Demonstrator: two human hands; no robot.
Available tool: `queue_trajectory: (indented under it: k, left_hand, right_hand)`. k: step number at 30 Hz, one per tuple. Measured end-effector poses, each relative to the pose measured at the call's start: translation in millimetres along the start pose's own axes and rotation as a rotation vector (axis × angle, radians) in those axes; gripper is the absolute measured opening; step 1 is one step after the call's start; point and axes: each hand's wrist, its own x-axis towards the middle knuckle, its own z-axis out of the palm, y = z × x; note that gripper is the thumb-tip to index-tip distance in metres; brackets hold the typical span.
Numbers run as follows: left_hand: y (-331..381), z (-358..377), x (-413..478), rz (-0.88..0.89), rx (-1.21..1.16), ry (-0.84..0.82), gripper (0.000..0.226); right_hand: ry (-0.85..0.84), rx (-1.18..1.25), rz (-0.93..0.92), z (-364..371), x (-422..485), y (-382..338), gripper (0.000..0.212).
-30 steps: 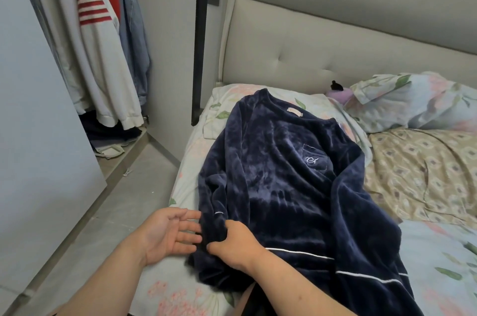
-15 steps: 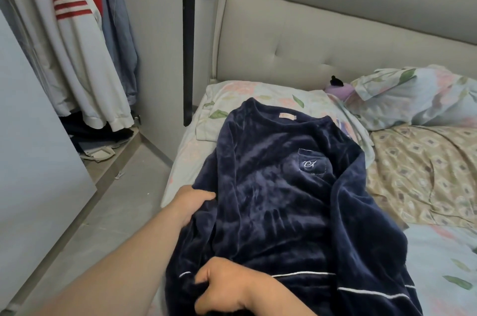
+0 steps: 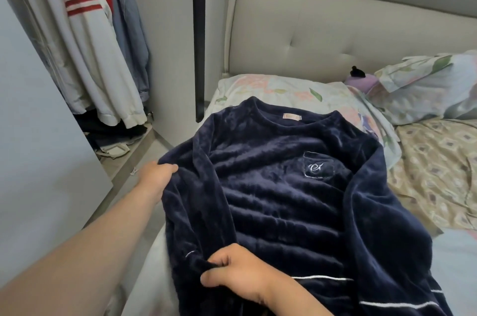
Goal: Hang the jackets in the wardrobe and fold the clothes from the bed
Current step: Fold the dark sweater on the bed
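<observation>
**Hanging looks done; folding barely begun**

The right hand (image 3: 232,271) pinches the sleeve cuff of the navy top (image 3: 278,199); the left hand (image 3: 157,176) grips its side edge. The top lies spread, unfolded, on the bed (image 3: 438,173). Beyond, jackets (image 3: 85,31) hang in the wardrobe (image 3: 167,31).

Left hand (image 3: 154,178) fingers hidden under navy top (image 3: 271,199); top cut off at bottom.
</observation>
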Motion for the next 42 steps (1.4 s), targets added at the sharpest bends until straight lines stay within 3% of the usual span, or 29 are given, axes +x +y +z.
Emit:
queue_trajectory:
  k: [2,4,6,10,13,16,19,23,28,30,32,34,36,37,38,40,42]
  left_hand:
    - [1,0,-5,-0.036,-0.162,-0.133,0.039]
    - [1,-2,-9,-0.122,-0.333,-0.262,0.046]
    - [-1,-2,-4,-0.173,-0.484,-0.348,0.051]
    - [0,-2,6,-0.106,-0.581,-0.4,0.03]
    - [-6,3,9,-0.02,-0.573,-0.525,0.045]
    - [-3,13,13,0.015,-0.601,-0.597,0.042]
    - [3,28,17,0.004,-0.665,-0.515,0.016]
    - [-2,40,29,0.0,-0.649,-0.39,0.012]
    - [-2,48,39,0.032,-0.698,-0.362,0.032]
    - [-4,53,41,0.049,-0.678,-0.352,0.036]
    - [-6,57,40,0.063,-0.647,-0.351,0.036]
    - [-6,60,38,0.091,-0.605,-0.333,0.038]
    - [-7,61,38,0.131,-0.553,-0.311,0.041]
    - [-8,61,38,0.151,-0.524,-0.305,0.041]
    - [-9,62,37,0.171,-0.49,-0.298,0.039]
    - [-12,63,35,0.215,-0.439,-0.255,0.029]
    - [-14,65,37,0.219,-0.458,-0.171,0.019]
  right_hand:
    - [0.134,0.251,-0.044,-8,10,-10,0.016]
    - [0.324,0.347,-0.098,-27,31,-26,0.022]
    - [0.44,0.276,-0.12,-55,61,-49,0.023]
    - [0.637,-0.011,-0.097,-106,132,-100,0.023]
    - [0.696,-0.233,-0.043,-129,178,-120,0.074]
    - [0.694,-0.298,0.052,-139,214,-129,0.099]
    - [0.676,-0.366,0.114,-147,235,-134,0.079]
    - [0.733,-0.267,0.103,-175,248,-132,0.039]
    - [0.815,0.255,-0.012,-210,247,-131,0.039]
    - [0.807,0.3,-0.024,-210,248,-128,0.042]
    - [0.823,0.136,0.082,-207,251,-125,0.075]
    - [0.822,-0.372,0.137,-203,253,-125,0.098]
    - [0.792,-1.08,0.05,-207,258,-121,0.073]
    - [0.758,-1.305,0.003,-208,259,-123,0.056]
    - [0.724,-1.406,0.0,-210,260,-127,0.039]
    - [0.693,-1.353,0.087,-217,262,-136,0.009]
    - [0.741,-1.013,0.173,-229,263,-144,0.014]
